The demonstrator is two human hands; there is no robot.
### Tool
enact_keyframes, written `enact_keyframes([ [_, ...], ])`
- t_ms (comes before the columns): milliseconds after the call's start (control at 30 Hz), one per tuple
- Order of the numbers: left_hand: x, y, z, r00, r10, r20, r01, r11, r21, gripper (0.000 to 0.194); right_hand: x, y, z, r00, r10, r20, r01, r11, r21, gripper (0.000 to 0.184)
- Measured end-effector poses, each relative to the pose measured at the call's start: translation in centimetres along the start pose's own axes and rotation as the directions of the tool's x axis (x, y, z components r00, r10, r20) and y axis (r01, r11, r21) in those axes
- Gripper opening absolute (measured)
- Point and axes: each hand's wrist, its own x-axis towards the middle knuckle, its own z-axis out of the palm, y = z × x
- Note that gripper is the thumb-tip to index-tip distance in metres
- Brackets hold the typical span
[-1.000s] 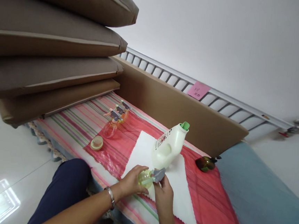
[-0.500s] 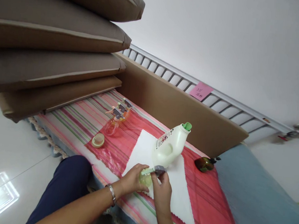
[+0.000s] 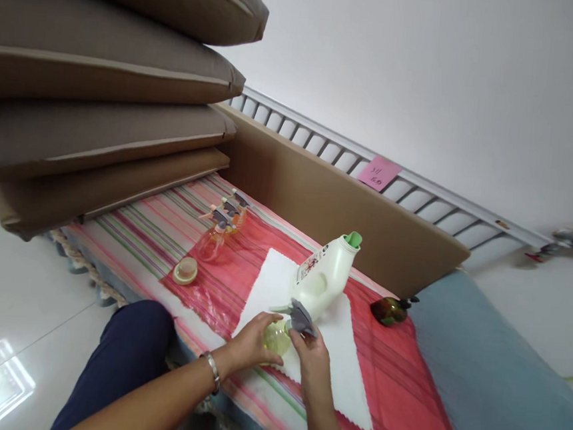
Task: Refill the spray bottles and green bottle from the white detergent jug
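My left hand (image 3: pixel 253 341) is wrapped round a small clear spray bottle (image 3: pixel 276 338) with yellowish liquid, over the front of a white sheet (image 3: pixel 338 360). At the bottle's neck, my right hand (image 3: pixel 312 351) grips the grey and pale green spray head (image 3: pixel 301 318); whether it is threaded on I cannot tell. Just behind both hands stands a large cream jug (image 3: pixel 324 275) with a green spout (image 3: pixel 352 239). To the left, a round cream cap (image 3: pixel 185 270) lies on the red plastic sheet (image 3: pixel 224 296).
Several spray bottles (image 3: pixel 210 243) stand in a row at the back left. A brown bottle with a dark pump (image 3: pixel 389 311) lies at the right. Stacked cushions (image 3: pixel 108 79) rise on the left; a brown board (image 3: pixel 338 199) runs along the back, with a pink note (image 3: pixel 379 173) above.
The spray head has turned at the bottle's neck, its nozzle swinging from pointing toward my left hand to pointing away, further back. My left hand keeps its hold on the bottle.
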Motion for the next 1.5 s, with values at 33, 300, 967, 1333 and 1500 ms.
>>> enact_keyframes([
  [33,0.0,0.0,0.0,1.0,0.005,0.0,-0.005,1.0,0.004,0.085,0.1,0.1,0.0,1.0,-0.002,-0.004,0.002,1.0,0.0,0.039],
  [300,-0.2,-0.2,0.1,1.0,0.003,-0.015,-0.003,1.0,-0.011,0.086,-0.1,-0.5,-0.4,1.0,0.01,0.005,-0.01,0.997,-0.07,0.039],
  [967,-0.2,-0.4,0.1,1.0,0.018,-0.015,-0.018,0.999,-0.04,0.085,-0.3,1.0,0.7,1.0,0.002,0.006,-0.002,0.998,-0.07,0.052],
  [1333,-0.3,-0.5,0.2,0.999,0.021,-0.031,-0.022,0.999,-0.033,0.079,-1.1,1.7,1.4,0.998,-0.01,-0.066,-0.006,0.972,-0.235,0.043],
  [1500,-0.2,-0.7,0.3,0.999,0.022,-0.031,-0.023,0.999,-0.025,0.084,-4.5,-0.3,-1.1,0.988,-0.052,-0.144,-0.009,0.92,-0.391,0.04],
])
